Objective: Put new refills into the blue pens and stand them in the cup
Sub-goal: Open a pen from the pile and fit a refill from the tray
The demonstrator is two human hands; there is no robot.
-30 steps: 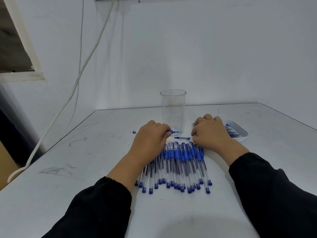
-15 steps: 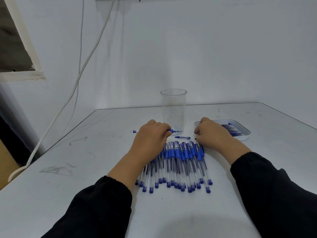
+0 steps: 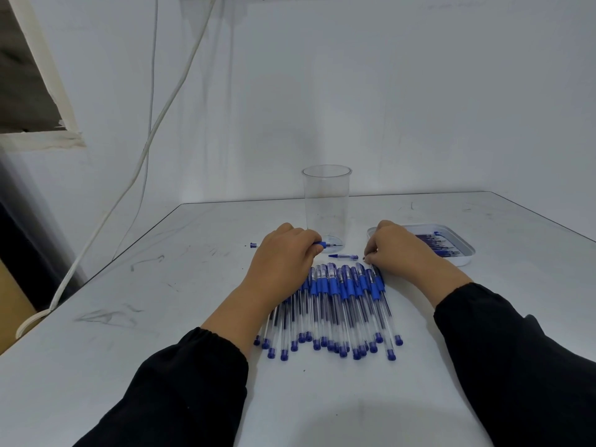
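Fingers of left hand (image 3: 283, 253) curl round a pen (image 3: 322, 244) before empty cup (image 3: 326, 204); right hand (image 3: 395, 250) curled, its grasp hidden; wrists cover part of the pen row (image 3: 338, 304); tray (image 3: 464, 259) refills blurred

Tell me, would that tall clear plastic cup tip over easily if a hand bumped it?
Probably. The tall clear plastic cup stands upright and empty on the white table, tall against its narrow base, so a nudge near the rim would likely topple it. Its thin see-through wall suggests it is light and might slide when pushed low.
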